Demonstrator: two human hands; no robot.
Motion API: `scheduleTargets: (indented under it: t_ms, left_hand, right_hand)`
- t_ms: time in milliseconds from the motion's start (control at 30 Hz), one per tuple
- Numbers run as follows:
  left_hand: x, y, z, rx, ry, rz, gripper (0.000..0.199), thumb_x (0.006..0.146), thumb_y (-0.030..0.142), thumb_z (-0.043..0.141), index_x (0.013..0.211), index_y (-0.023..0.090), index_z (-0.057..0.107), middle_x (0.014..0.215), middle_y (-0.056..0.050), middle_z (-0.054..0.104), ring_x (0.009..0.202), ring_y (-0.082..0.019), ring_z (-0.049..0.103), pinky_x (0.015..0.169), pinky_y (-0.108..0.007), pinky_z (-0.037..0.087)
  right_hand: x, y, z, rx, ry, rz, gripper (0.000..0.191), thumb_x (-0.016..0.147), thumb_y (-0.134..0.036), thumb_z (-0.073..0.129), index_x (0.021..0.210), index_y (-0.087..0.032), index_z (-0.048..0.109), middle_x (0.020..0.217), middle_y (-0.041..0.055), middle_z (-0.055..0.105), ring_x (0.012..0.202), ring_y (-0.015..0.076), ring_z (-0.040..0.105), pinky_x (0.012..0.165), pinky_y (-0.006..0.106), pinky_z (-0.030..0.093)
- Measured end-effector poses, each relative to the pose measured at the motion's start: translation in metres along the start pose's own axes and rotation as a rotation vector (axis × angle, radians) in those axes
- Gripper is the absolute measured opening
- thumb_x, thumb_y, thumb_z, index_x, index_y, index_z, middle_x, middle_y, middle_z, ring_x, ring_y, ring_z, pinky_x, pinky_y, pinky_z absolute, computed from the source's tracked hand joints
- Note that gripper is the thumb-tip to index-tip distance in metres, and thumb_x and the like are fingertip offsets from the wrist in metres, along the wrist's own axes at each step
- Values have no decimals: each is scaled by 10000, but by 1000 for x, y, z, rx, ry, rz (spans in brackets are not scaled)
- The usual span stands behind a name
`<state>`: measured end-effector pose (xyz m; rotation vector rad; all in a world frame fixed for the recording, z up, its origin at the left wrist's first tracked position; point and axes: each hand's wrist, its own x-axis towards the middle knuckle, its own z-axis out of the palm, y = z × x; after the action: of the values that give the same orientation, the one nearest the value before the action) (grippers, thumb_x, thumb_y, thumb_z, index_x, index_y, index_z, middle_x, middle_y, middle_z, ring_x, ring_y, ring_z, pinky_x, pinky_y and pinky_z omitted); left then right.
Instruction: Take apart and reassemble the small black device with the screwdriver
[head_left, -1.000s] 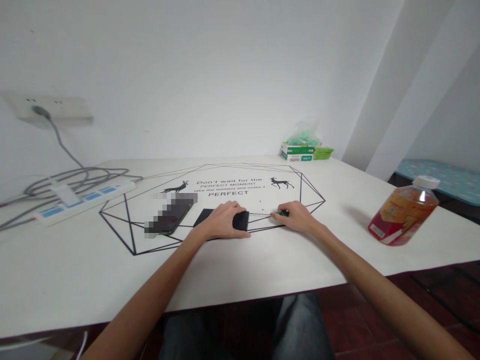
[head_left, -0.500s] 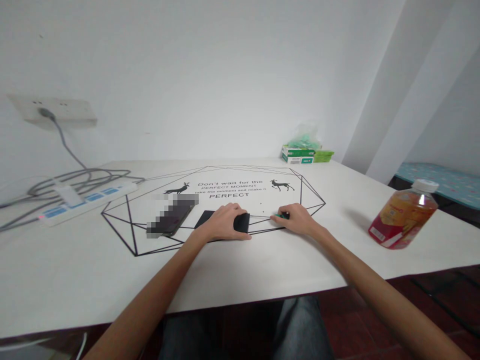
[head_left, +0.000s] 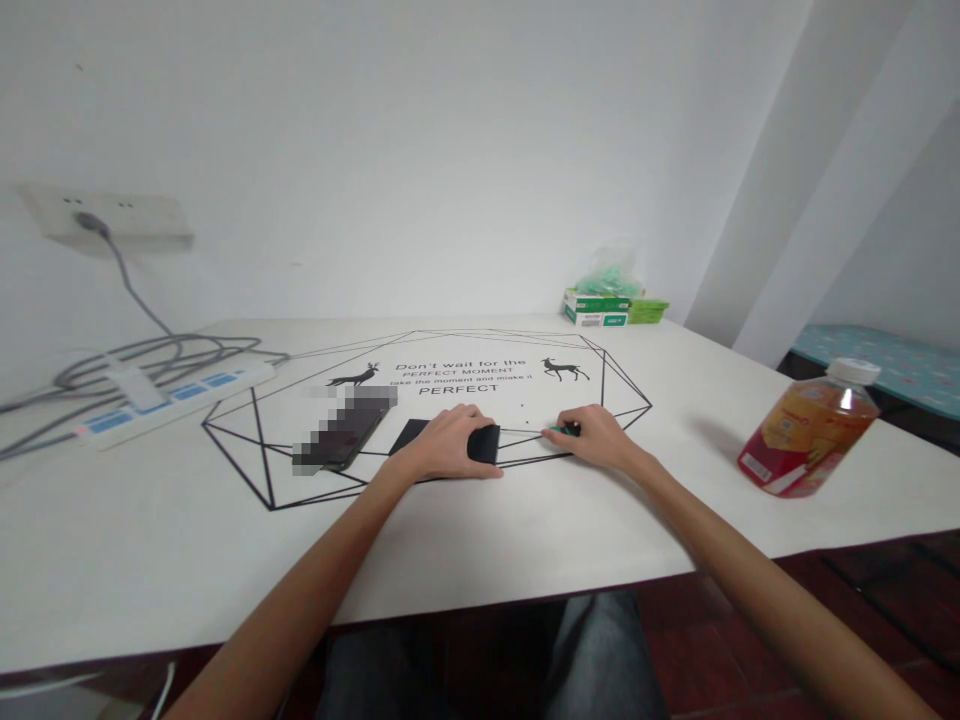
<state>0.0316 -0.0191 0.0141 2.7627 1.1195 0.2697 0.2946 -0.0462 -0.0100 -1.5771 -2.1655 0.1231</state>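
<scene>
My left hand (head_left: 450,445) lies over a flat black rectangular object (head_left: 484,444), with thumb and fingers along its edges. The object rests on the white table; its left end (head_left: 407,434) shows past my wrist, and its kind cannot be made out. To the right, my right hand (head_left: 592,437) is closed in a pinch on a small green and black item (head_left: 566,431), mostly hidden by the fingers. A gap of bare table separates the two hands. Left of the black object lies a dark phone (head_left: 356,435), partly blurred out by pixel blocks.
An orange drink bottle (head_left: 808,430) stands on the right of the table (head_left: 480,560). Green and white boxes (head_left: 597,307) with a plastic bag (head_left: 611,272) sit at the back. On the left are a power strip (head_left: 180,403) and coiled grey cables (head_left: 127,287).
</scene>
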Motion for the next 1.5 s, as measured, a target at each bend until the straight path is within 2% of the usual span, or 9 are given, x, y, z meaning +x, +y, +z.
scheduleTargets:
  t_ms: [767, 1133, 1367, 1500]
  left_hand:
    - [0, -2, 1, -5, -5, 4, 741, 663, 678, 651, 1213, 187, 577, 1147, -118, 567, 1077, -312, 514, 910, -401, 392]
    - [1, 0, 0, 5, -5, 1, 721, 650, 681, 652, 1177, 191, 598, 1129, -112, 571, 1065, -314, 518, 885, -391, 401]
    - [1, -3, 3, -6, 12, 11, 726, 652, 696, 639, 1182, 203, 602, 1139, -110, 571, 1064, -319, 518, 895, -405, 394]
    - [1, -4, 3, -20, 10, 14, 731, 650, 706, 634, 1190, 215, 604, 1135, -103, 576, 1062, -315, 516, 890, -394, 391]
  right_hand:
    - [-2, -6, -6, 14, -9, 3, 443, 836, -534, 504, 567, -185, 549, 522, -16, 464, 516, 109, 350, 539, 263, 226]
    - [-2, -4, -4, 37, -20, -9, 439, 839, -544, 509, 614, -178, 599, 546, -5, 512, 533, 114, 401, 548, 264, 243]
    - [-2, -1, -10, 72, -91, -45, 359, 856, -431, 510, 635, -165, 608, 599, 12, 556, 558, 120, 428, 560, 268, 275]
    - [-2, 3, -9, 120, -79, -45, 312, 800, -455, 606, 666, -173, 616, 644, 11, 592, 587, 122, 464, 576, 260, 305]
